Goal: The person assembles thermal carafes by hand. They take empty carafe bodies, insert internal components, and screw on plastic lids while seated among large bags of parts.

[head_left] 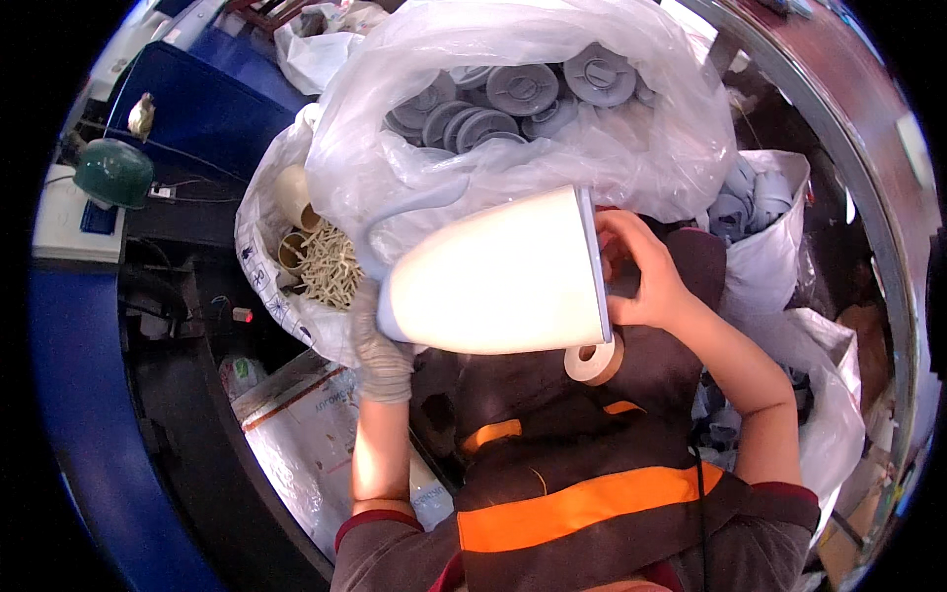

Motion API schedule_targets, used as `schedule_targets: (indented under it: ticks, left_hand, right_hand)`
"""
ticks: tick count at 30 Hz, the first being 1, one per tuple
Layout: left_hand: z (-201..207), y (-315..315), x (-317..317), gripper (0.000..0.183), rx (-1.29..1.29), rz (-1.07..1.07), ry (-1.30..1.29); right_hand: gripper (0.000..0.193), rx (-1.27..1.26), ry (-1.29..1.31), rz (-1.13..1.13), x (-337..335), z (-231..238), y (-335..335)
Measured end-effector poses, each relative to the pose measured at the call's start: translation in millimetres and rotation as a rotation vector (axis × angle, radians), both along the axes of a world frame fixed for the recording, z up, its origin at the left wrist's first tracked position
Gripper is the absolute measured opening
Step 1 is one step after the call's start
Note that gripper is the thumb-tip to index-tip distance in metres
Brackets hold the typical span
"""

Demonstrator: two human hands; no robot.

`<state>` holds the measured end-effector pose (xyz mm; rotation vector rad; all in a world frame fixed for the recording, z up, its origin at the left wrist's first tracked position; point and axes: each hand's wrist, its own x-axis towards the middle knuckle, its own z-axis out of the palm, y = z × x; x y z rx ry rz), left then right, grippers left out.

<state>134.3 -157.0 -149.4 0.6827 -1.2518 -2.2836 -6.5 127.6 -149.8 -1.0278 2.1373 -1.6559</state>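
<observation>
A large cream plastic jug (pixel 498 271) lies sideways in front of my body, with a blue-grey base, rim and curved handle (pixel 419 205). My left hand (pixel 378 345), in a pale glove, is closed against the base end at the left. At the right, my bare right hand (pixel 646 271) has its thumb and fingers on the blue-grey rim (pixel 596 266). Part of the right fingers is hidden behind the rim, and the jug's opening faces away from view. Just below the rim, a roll of tape (pixel 595 362) rests by my dark apron.
Beyond the jug, a big clear plastic bag (pixel 671 128) holds several round grey lids (pixel 521 89). A white sack (pixel 258 222) at the left contains small beige pieces (pixel 330 264) and cream cups. Grey parts (pixel 755 202) fill sacks at the right. A metal frame (pixel 873 168) curves along the right.
</observation>
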Motion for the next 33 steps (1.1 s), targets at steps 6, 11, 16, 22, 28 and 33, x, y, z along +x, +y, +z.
schedule_targets:
  ticks: [6,11,16,22,28,33]
  left_hand:
    - [12,-11,5,0.048,-0.014,-0.026,0.066]
    - [13,28,-8,0.054,-0.108,-0.202,0.014]
    - [-3,41,-10,0.052,0.064,-0.218,0.021]
    - [-4,40,-11,0.047,0.330,-0.191,-0.007]
    - [-43,17,-5,0.050,0.010,-0.230,-0.141]
    - [15,28,-15,0.048,-0.101,-0.487,0.041]
  right_hand:
    - [0.071,0.001,0.331,0.058,-13,22,13]
    - [0.069,-0.220,-0.495,-0.391,-17,26,-14]
    - [0.072,-0.342,-0.497,-0.150,-25,-2,-11]
    - [0.069,-0.339,-0.571,-0.467,-10,0,6]
    - [0.058,-0.370,-0.585,-0.391,10,-23,6]
    - [0.048,-0.132,-0.248,-0.220,12,38,31]
